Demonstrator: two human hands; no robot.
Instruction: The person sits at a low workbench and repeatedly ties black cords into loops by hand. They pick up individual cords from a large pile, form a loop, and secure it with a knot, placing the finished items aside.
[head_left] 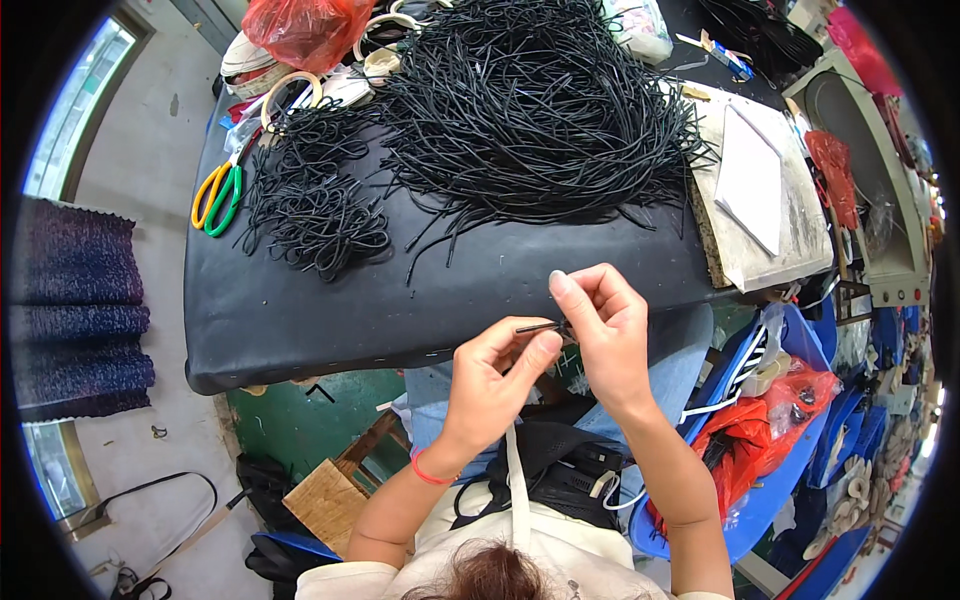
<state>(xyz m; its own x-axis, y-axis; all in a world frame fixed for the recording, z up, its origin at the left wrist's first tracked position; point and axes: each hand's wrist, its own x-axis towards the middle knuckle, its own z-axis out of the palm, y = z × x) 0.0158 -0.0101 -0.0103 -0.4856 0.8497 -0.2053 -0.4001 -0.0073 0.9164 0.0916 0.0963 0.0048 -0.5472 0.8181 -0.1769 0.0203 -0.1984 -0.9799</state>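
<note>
My left hand [495, 378] and my right hand [602, 325] meet just below the front edge of the black table [300, 310]. Between their fingertips they pinch a short black cord piece [540, 326], held roughly level. A red band circles my left wrist. A large heap of long black cords [530, 110] covers the back middle of the table. A smaller tangle of curled black cords [315, 205] lies to its left.
Yellow and green scissors [217, 195] lie at the table's left edge. A red plastic bag [305, 28] and tape rolls [290, 90] sit at the back left. A pale board [760, 190] lies at the right. Blue bins with a red bag [760, 440] stand at my right.
</note>
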